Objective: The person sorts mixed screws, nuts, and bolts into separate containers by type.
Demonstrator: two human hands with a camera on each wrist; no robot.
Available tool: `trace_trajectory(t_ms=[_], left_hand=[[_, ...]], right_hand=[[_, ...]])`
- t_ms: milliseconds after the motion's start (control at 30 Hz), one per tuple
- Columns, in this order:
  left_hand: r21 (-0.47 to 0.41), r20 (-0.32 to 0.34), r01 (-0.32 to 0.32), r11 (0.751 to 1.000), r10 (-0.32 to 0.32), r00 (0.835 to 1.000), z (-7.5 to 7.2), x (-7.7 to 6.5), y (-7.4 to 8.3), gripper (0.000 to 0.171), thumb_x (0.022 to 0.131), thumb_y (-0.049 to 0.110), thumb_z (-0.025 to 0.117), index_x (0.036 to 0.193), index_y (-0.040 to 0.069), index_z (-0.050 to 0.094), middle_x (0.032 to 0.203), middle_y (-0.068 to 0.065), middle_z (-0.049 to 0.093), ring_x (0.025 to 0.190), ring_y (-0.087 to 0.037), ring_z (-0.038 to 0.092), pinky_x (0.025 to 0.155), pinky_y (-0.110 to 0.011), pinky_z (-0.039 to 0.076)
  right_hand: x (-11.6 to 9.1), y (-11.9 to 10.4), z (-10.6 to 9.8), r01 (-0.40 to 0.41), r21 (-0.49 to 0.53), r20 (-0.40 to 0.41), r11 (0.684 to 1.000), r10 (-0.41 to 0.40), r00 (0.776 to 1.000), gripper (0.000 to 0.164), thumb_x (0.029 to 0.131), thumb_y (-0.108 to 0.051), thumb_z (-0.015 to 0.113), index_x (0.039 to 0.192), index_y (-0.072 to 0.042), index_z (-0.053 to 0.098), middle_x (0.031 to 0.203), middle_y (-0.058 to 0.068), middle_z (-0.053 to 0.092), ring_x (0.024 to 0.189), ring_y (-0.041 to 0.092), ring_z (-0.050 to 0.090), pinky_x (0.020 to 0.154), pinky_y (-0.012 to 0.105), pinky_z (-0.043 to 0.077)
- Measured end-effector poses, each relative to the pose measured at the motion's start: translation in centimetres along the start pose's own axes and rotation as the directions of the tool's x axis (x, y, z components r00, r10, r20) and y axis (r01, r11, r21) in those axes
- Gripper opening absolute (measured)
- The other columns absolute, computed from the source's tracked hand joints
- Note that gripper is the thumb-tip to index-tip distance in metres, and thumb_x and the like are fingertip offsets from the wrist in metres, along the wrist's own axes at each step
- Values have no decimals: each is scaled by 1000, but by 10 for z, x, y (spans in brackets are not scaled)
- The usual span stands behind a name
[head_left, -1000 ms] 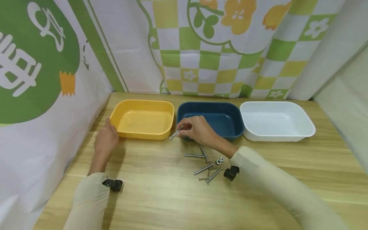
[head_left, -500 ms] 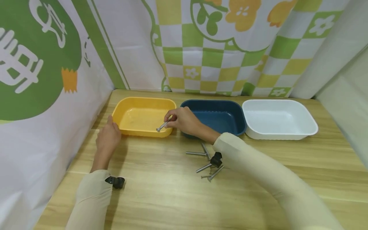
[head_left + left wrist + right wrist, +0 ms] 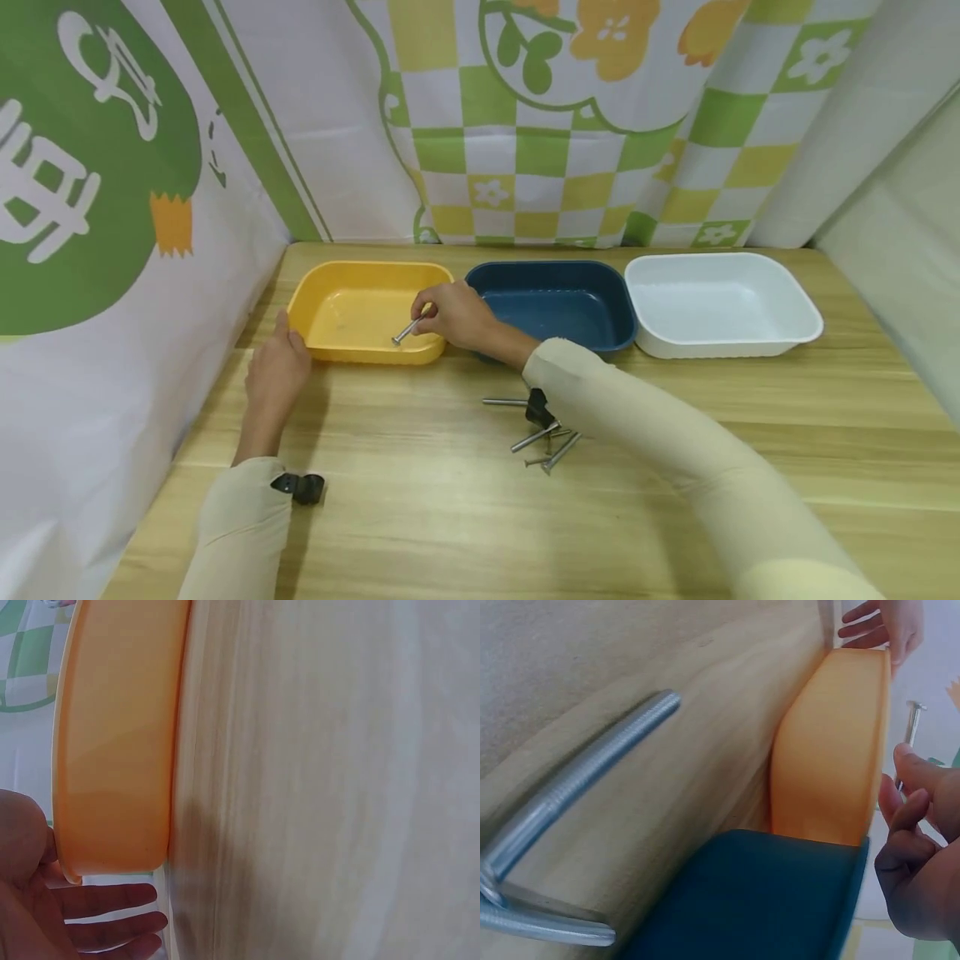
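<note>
My right hand pinches a metal bolt between thumb and fingertips over the front right part of the yellow bin. The bolt slants with its flat head down to the left in the head view; the right wrist view also shows the bolt in the fingertips. At the yellow bin's front left corner, my left hand touches the rim. Its outer fingers extend straight beside the end wall in the left wrist view. Several bolts and small screws lie on the table, partly behind the right sleeve.
A dark blue bin stands right of the yellow one, and a white bin beyond it. All three line the back of the wooden table. A patterned cloth hangs behind them.
My right hand has carried the bolt leftward from the front of the blue bin to over the yellow bin. My left hand stays at the yellow bin's corner. The nuts are now hidden.
</note>
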State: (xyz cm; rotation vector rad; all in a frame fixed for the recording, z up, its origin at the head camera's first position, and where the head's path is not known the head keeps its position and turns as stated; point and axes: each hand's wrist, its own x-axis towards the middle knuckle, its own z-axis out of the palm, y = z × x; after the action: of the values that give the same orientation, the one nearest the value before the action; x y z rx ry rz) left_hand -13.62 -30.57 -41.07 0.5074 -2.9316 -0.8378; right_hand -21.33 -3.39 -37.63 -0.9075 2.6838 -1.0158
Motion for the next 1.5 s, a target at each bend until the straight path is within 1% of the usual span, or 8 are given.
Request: trace_trajectory(t_ms=[433,500,567,667,800,900,1100,1500], left_hand=[[6,9,22,1000,-22,1000,1,1,1,58,107,32,17,162,11,10,138,-40,44,111,-61,50,82,-70,43],[8,9,16,1000,-16,1000,2,1,1,58,107,31,16,162,11,10,135,-41,46,105,-59,53,78,-68,44],[9,8,14,1000,-14,1000,2,0,0,58,107,31,17,162,11,10,132,-41,48,99,-56,56,73,-66,45],[16,9,13,1000,-14,1000,3,-1,-2,58,107,30,17,162,11,10,121,-41,54,85,-48,56,65,-60,46],[16,11,10,1000,-10,1000,3,-1,-1,59,107,31,16,162,10,10,110,-39,56,75,-41,52,60,-54,46],[12,3,-1,1000,1,1000,3,0,0,59,107,30,17,161,9,11,117,-40,55,81,-47,56,63,-57,46],[6,-4,21,1000,-21,1000,1,1,2,58,107,30,17,162,11,10,135,-41,47,106,-59,53,76,-67,45],[7,-4,32,999,-32,999,2,-1,3,58,107,30,17,161,11,13,137,-41,44,111,-61,50,82,-70,43]], right_hand=[[3,5,10,-19,-75,-25,997,17,1000,13,87,-22,80,97,-15,76,83,-2,73,70,9,65,54,27,48],[2,6,10,-19,-50,-27,999,18,999,22,88,-20,80,108,-13,74,83,-2,73,69,10,65,72,32,53],[0,6,10,-18,-24,-27,1000,17,999,35,88,-19,79,120,-11,69,85,0,73,71,12,66,94,41,48],[-3,8,10,-7,8,-33,1000,7,999,45,88,-19,79,129,-9,65,93,3,73,76,17,66,98,44,45],[-7,11,8,8,32,-63,999,-6,998,48,88,-19,79,132,-9,63,103,10,69,78,21,60,67,34,46],[-11,12,3,30,50,-89,998,-26,996,48,89,-18,78,133,-8,63,106,13,67,65,19,55,59,30,41],[-25,19,-8,86,101,-131,991,-73,989,44,94,-19,72,135,-7,61,108,12,66,51,14,46,54,29,40],[-80,41,-34,20,333,-126,943,24,992,42,99,-21,65,139,-12,56,121,7,63,56,24,52,50,33,44]])
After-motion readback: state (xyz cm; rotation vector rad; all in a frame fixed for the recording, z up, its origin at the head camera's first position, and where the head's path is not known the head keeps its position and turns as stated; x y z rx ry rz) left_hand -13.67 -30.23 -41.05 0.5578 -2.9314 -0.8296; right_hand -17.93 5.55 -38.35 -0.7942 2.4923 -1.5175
